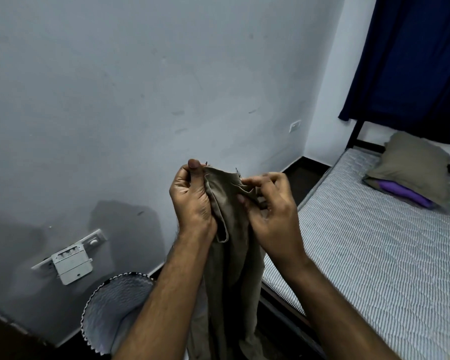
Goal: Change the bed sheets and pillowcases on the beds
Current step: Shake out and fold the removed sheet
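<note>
Left hand (pixel 192 196) and right hand (pixel 268 201) were each seen pinched on the top edge of a pillowcase (pixel 231 229) | it was held hanging beside the bare mattress (pixel 361 242) | judged light, soft and limp, best taken at the open hem corners | a pillow (pixel 411 162) was left on the mattress

A bare white quilted mattress (pixel 369 245) on a dark bed frame (pixel 283 302) fills the right of the frame. At its upper right end lies a rumpled khaki-cased pillow (pixel 413 165) with purple fabric (pixel 405 194) showing at its open end.

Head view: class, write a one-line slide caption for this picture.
Both hands, left and right, hold up a khaki pillowcase beside a bare striped mattress.
</note>
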Demonstrator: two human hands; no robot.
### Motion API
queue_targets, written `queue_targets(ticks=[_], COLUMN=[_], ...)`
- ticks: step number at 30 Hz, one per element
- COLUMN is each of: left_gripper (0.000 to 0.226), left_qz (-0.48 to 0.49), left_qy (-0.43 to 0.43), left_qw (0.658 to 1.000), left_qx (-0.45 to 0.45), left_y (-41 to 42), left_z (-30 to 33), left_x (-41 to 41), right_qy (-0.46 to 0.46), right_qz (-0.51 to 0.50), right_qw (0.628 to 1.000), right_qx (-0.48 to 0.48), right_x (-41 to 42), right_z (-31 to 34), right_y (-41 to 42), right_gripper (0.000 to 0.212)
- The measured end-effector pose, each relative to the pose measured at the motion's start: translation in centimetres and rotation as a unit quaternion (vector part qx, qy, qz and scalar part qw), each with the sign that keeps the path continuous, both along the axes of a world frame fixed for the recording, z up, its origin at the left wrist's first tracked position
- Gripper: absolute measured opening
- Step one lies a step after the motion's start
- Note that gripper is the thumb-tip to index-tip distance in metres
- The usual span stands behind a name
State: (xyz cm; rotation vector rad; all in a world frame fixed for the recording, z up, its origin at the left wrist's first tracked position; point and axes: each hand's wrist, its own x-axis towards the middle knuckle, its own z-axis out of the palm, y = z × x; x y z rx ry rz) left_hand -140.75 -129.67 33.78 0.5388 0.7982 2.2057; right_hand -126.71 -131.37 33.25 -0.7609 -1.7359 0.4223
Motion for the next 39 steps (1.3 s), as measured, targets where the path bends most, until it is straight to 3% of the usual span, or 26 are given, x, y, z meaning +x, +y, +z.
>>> queue_targets(ticks=[5, 9, 11, 13, 15, 16, 17, 20, 24, 27, 29, 32, 35, 39], left_gripper=[0.032, 0.022, 0.030, 0.061, 0.095, 0.102, 0.101, 0.081, 0.033, 0.015, 0.016, 0.004, 0.010, 0.021], left_qz=[0.016, 0.047, 0.056, 0.048, 0.026, 0.025, 0.030, 0.055, 0.079, 0.085, 0.063, 0.013, -0.074, -0.127], left_qy=[0.029, 0.170, 0.277, 0.447, 0.625, 0.678, 0.703, 0.707, 0.760, 0.744, 0.725, 0.627, 0.509, 0.418], left_qw=[0.999, 0.984, 0.959, 0.892, 0.773, 0.720, 0.690, 0.673, 0.567, 0.547, 0.567, 0.694, 0.804, 0.883], left_qx=[0.008, -0.019, -0.026, -0.040, -0.108, -0.146, -0.170, -0.210, -0.309, -0.374, -0.385, -0.354, -0.299, -0.173], left_y=[-0.5, -2.0, -2.9, -3.7, -4.5, -5.0, -5.4, -5.8, -5.1, -5.0, -5.0, -4.6, -4.7, -5.7], left_z=[-0.7, -1.9, -2.4, -2.6, -2.4, -2.1, -2.0, -2.3, -2.6, -3.2, -3.7, -4.7, -5.5, -6.8], left_x=[0.1, 0.1, -0.1, -0.9, -1.7, -1.9, -1.9, -1.5, -2.1, -3.9, -5.6, -7.8, -8.1, -7.6], right_qy=[0.029, 0.103, 0.146, 0.171, 0.199, 0.217, 0.232, 0.237, 0.170, 0.177, 0.218, 0.276, 0.320, 0.348], right_qz=[-0.045, -0.027, 0.002, 0.020, 0.032, 0.035, 0.034, 0.023, 0.033, 0.031, 0.021, 0.032, 0.069, 0.083], right_qw=[0.998, 0.994, 0.988, 0.983, 0.976, 0.971, 0.967, 0.965, 0.980, 0.977, 0.965, 0.942, 0.919, 0.896], right_qx=[0.031, 0.002, -0.042, -0.070, -0.088, -0.097, -0.103, -0.107, -0.097, -0.118, -0.144, -0.188, -0.219, -0.262], right_x=[0.1, 0.2, 0.4, 0.5, 0.6, 0.6, 0.7, 0.8, 0.5, 0.6, 1.1, 1.7, 1.5, 0.8], right_z=[-0.2, 0.0, -0.3, -0.5, -0.6, -0.6, -0.6, -0.5, -0.2, 0.1, 0.4, 0.9, 1.3, 1.4], right_y=[0.0, 1.1, 1.8, 2.5, 3.1, 3.4, 3.8, 4.6, 5.0, 6.0, 7.2, 8.9, 10.3, 12.1], right_gripper=[0.038, 0.047, 0.047, 0.045, 0.044, 0.043, 0.041, 0.036, 0.036, 0.036, 0.033, 0.028, 0.026, 0.025])
